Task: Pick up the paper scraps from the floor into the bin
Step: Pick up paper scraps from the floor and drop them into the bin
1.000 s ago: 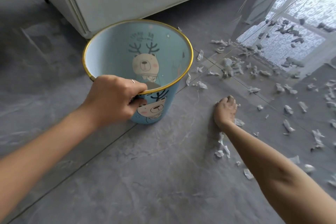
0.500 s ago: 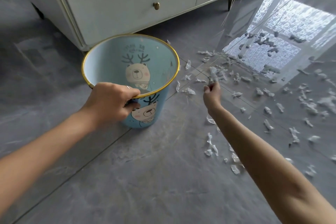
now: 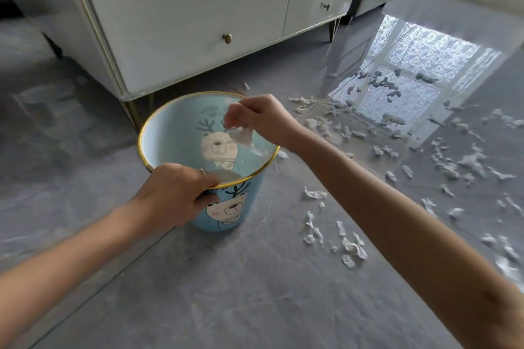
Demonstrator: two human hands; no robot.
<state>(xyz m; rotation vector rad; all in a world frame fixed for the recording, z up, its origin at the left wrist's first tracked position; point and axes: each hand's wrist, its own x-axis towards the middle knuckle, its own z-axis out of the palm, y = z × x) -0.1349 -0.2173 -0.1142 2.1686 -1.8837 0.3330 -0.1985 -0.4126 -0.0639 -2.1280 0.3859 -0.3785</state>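
A light blue bin (image 3: 249,193) with a gold rim and a bear-with-antlers print stands on the grey floor. My left hand (image 3: 173,195) grips its near rim, thumb on the outside wall. Above the bin's opening, my right hand (image 3: 261,117) has its fingers curled downward and pinches a white paper scrap (image 3: 241,136) at the fingertips. Another blurred scrap (image 3: 258,151) is lower, inside the rim. Several torn paper scraps (image 3: 350,248) lie on the floor right of the bin, and more scraps (image 3: 450,164) are spread farther right.
A white cabinet (image 3: 175,22) with brass knobs and thin gold legs stands just behind the bin. The glossy floor at the right reflects a bright window (image 3: 419,65), with scraps scattered over the reflection.
My right hand rose from the floor with scraps and swung left over the bin's opening. My left hand kept its grip on the rim. The view tilted up, showing more cabinet.
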